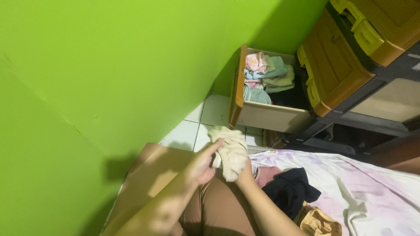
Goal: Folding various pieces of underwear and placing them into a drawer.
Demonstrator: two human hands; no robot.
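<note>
Both my hands hold a small cream-coloured garment in front of me, above my lap. My left hand grips its left side with the fingers curled over the cloth. My right hand is mostly hidden behind the garment and holds it from underneath. Beyond the garment an open plastic drawer with an orange front is pulled out; folded clothes in pink, green and blue lie inside it.
A bright green wall fills the left. A drawer cabinet with orange fronts and yellow handles stands at the top right. On the pale floral sheet lie a black garment and a mustard one. White floor tiles show below the drawer.
</note>
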